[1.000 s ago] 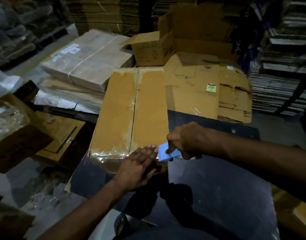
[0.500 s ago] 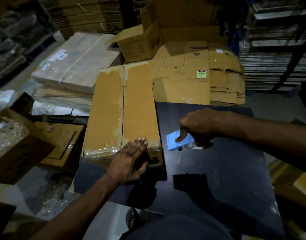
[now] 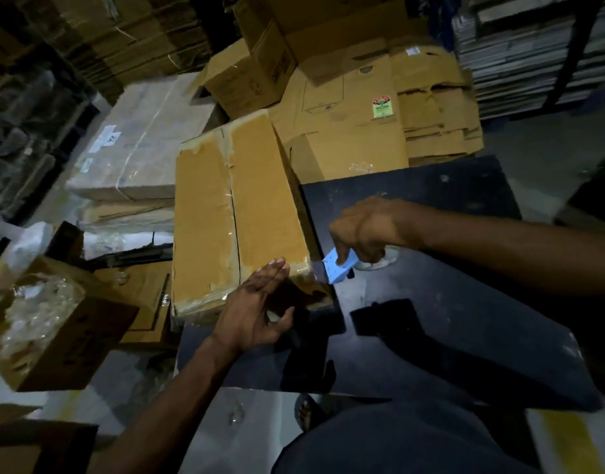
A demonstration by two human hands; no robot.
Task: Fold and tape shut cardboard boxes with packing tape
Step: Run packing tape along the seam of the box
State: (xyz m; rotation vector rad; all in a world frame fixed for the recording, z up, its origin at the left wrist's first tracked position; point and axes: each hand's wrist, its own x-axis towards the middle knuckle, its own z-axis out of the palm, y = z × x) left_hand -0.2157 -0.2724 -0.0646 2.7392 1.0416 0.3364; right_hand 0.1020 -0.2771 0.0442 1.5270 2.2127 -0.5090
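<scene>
A long brown cardboard box (image 3: 226, 213) lies on the left part of a dark table (image 3: 431, 319), its two top flaps closed with a seam down the middle and clear tape along its edges. My left hand (image 3: 256, 309) presses flat with straight fingers against the box's near right corner. My right hand (image 3: 366, 230) grips a blue tape dispenser (image 3: 338, 266) just right of that corner, its front edge close to the box end. The tape roll is mostly hidden under my hand.
Flattened cartons (image 3: 379, 124) and an open box (image 3: 256, 73) are stacked behind the table. A wrapped bundle (image 3: 140, 145) lies at the left, and a box with plastic film (image 3: 48, 319) stands at the near left. Shelving (image 3: 540, 56) fills the far right.
The box has swung so its far end points more to the right. My right hand with the dispenser has come back beside the box's near corner. My left hand stays pressed on that end.
</scene>
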